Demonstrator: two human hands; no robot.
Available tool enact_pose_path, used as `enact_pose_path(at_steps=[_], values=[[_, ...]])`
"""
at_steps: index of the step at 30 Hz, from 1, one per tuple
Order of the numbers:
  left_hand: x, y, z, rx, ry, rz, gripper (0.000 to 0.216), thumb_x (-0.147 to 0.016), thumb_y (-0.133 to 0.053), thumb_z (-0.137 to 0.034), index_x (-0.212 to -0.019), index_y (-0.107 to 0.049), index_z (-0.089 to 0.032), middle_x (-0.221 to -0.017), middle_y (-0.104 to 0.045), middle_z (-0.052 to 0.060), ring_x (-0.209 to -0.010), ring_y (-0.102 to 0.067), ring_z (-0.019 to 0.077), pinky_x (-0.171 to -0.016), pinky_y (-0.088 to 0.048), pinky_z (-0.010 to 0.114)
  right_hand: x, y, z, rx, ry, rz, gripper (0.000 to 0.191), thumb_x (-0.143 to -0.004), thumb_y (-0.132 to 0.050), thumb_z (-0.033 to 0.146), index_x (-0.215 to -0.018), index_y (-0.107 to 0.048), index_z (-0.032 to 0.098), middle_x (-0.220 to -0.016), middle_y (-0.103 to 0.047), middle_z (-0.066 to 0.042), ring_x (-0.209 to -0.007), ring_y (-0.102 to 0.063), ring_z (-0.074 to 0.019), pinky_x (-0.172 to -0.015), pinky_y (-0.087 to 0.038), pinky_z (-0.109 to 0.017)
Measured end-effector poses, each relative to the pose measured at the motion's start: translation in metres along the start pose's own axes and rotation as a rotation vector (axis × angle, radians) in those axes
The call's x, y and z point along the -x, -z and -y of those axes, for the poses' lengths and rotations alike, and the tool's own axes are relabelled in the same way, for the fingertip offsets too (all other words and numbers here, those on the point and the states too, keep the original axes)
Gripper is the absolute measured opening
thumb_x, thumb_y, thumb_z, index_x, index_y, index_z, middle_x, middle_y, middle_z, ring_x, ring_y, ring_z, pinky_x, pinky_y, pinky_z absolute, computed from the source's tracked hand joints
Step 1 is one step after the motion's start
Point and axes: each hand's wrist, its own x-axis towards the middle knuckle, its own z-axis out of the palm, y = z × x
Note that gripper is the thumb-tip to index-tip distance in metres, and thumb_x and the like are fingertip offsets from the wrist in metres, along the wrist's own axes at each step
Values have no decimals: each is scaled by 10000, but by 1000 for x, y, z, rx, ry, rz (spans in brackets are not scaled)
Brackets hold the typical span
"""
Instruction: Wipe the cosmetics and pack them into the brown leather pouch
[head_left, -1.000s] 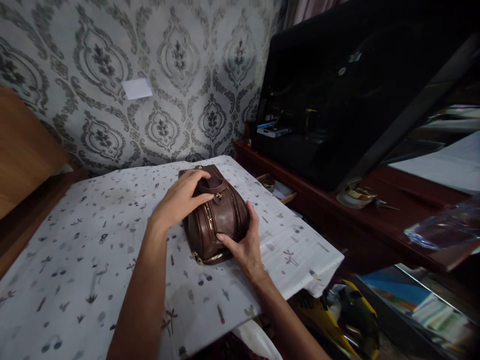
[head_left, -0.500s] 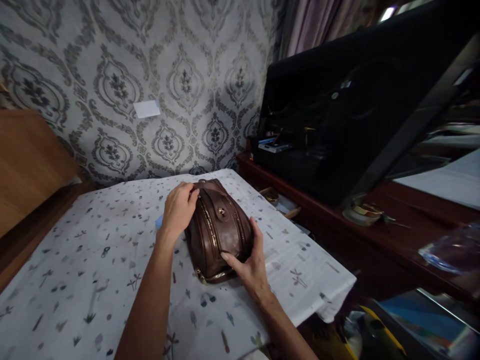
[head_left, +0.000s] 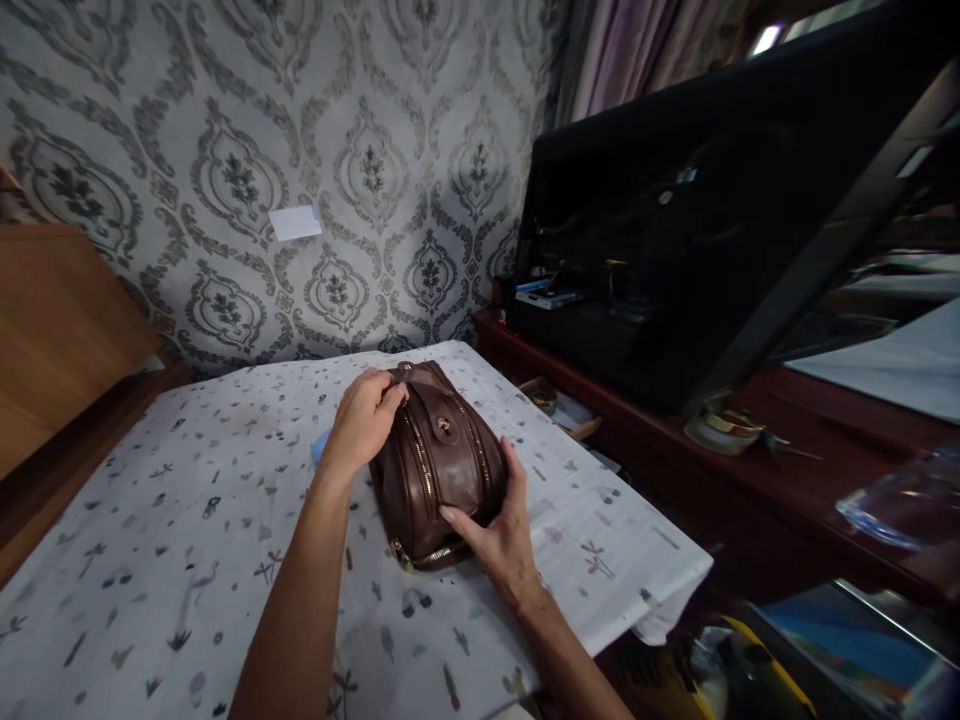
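Note:
A brown leather bag (head_left: 442, 470) with gold zippers and a clasp lies on a table under a white patterned cloth (head_left: 187, 520). My left hand (head_left: 361, 420) grips the bag's far left top edge, fingers pinched near a zipper end. Against the bag's near right side, my right hand (head_left: 495, 530) presses with thumb and fingers spread, holding it steady.
A dark wooden sideboard (head_left: 750, 480) stands right of the table and carries a large black open case (head_left: 712, 230), a small round tin (head_left: 724, 425) and a clear plastic item (head_left: 896, 500). Patterned wallpaper is behind. A wooden board (head_left: 60, 320) sits at left.
My left hand slid from the top flap near the clasp to the bag's far left edge. The camera tilted up slightly. The right hand stayed on the bag's side.

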Motion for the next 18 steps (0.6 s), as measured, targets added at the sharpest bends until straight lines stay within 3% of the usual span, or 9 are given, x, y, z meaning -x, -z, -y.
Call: enact_pose_path(at_steps=[7,10,13,18], values=[[8,5,-16,-111,-56,3,223,-937,-446,-235,-720,-496,-216,-854,-574,59,-868,-568,241,-818,-472,392,0,-1,0,-3,2,-16,976,-804,-726,583,-1555,-214,226,-1535,-376,-170,-1405,-414,-360,-1118,-417,-563],[13,0,-29,-115,-99,-19,135,-934,-457,-170,-933,-585,-211,-978,-642,68,-972,-573,257,-882,-468,408,0,0,2,-21,-17,4,987,-802,-727,584,-1557,-205,222,-1545,-366,-168,-1419,-398,-357,-1131,-401,-564],[16,-8,-41,-95,-149,-27,222,-934,-503,-151,-1122,-598,-220,-1082,-675,57,-1043,-567,255,-917,-460,401,1,1,3,-45,-28,13,980,-807,-727,576,-1559,-203,232,-1561,-349,-157,-1434,-380,-352,-1147,-384,-561],[15,-15,-47,-147,-162,-43,116,-958,-543,-211,-969,-658,-200,-948,-700,48,-940,-576,252,-861,-445,379,3,2,2,-39,-7,11,949,-820,-726,543,-1562,-214,246,-1551,-364,-150,-1433,-385,-350,-1156,-372,-574]])
